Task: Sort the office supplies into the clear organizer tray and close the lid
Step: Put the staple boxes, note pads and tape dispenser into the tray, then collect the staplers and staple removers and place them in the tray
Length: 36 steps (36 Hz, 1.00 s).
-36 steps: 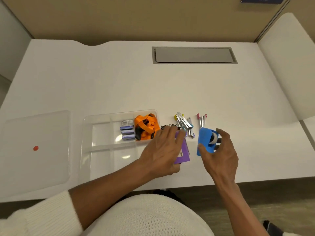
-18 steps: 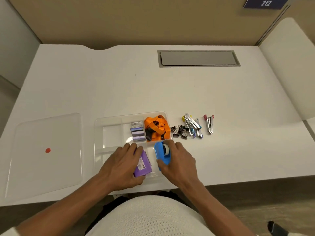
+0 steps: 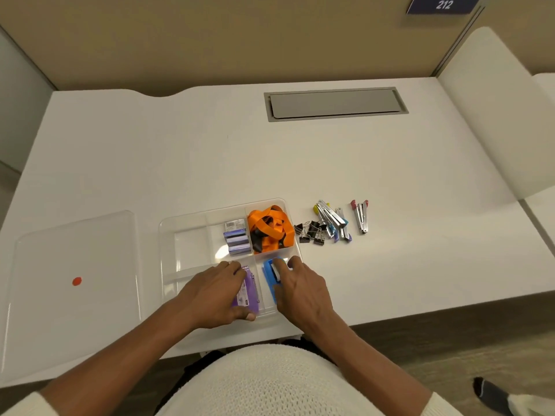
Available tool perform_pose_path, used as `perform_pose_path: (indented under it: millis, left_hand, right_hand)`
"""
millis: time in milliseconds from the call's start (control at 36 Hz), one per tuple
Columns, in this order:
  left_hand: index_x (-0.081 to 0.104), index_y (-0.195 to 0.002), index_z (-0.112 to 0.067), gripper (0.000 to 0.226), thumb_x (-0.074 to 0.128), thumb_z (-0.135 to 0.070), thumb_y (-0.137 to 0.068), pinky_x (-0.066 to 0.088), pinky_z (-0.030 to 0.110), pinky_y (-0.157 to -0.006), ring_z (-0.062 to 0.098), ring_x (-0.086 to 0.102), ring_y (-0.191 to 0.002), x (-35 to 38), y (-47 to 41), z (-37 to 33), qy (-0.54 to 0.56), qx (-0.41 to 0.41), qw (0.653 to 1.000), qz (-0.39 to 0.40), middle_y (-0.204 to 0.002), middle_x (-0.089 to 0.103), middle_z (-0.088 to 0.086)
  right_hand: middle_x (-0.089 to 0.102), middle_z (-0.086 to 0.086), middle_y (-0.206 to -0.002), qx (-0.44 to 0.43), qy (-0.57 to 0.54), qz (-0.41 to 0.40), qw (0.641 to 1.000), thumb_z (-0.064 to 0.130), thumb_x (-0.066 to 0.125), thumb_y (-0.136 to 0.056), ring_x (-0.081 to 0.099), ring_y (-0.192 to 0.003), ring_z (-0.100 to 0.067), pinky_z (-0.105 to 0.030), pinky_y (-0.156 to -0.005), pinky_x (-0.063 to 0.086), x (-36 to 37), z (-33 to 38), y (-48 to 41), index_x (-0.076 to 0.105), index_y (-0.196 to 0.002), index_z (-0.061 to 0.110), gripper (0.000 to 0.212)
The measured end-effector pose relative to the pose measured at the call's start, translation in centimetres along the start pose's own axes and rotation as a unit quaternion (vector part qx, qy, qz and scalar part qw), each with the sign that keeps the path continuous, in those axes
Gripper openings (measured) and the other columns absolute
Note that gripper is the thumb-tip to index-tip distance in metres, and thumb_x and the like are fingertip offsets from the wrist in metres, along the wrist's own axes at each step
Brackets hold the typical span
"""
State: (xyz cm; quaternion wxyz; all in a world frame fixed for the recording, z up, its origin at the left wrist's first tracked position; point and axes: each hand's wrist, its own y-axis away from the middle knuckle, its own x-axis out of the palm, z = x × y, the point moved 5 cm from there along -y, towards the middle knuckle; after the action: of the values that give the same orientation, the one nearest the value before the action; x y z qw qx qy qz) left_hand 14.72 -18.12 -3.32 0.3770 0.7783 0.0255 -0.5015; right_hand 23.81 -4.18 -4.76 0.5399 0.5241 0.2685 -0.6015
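The clear organizer tray (image 3: 168,253) lies at the desk's near edge. Its far compartments hold an orange lanyard (image 3: 270,228) and small purple staple boxes (image 3: 237,240). My left hand (image 3: 210,294) grips a purple box (image 3: 247,291) inside a near compartment. My right hand (image 3: 300,288) holds a blue tape dispenser (image 3: 270,276) in the near right compartment. The clear lid (image 3: 75,289) with a red dot lies flat to the tray's left. Black binder clips (image 3: 310,232), several staplers (image 3: 333,220) and a staple remover (image 3: 360,216) lie on the desk right of the tray.
A grey cable hatch (image 3: 336,103) is set into the white desk (image 3: 210,151) at the back. A beige partition runs behind the desk, and a white panel (image 3: 492,115) rises on the right. The desk's front edge is right under my forearms.
Both hands moved left from the loose supplies into the tray, carrying the purple box and the blue tape dispenser, and have lowered them into the near compartments.
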Motion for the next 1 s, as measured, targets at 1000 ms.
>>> perform_pose_path:
  millis: [1000]
  left_hand:
    - [0.049,-0.143,-0.022,0.061,0.068,-0.003,-0.089,0.042,0.033,-0.062,0.024,0.048,-0.125,-10.6,-24.5,-10.3,-0.177,0.249,0.947,-0.098,-0.14,0.056,-0.002]
  right_hand:
    - [0.033,-0.014,-0.154,0.148,-0.114,-0.071,0.98,0.049,0.083,-0.072,0.031,-0.143,-0.034,-0.048,-0.109,0.041,-4.8,-20.5,-8.0,0.048,-0.15,0.034,0.087]
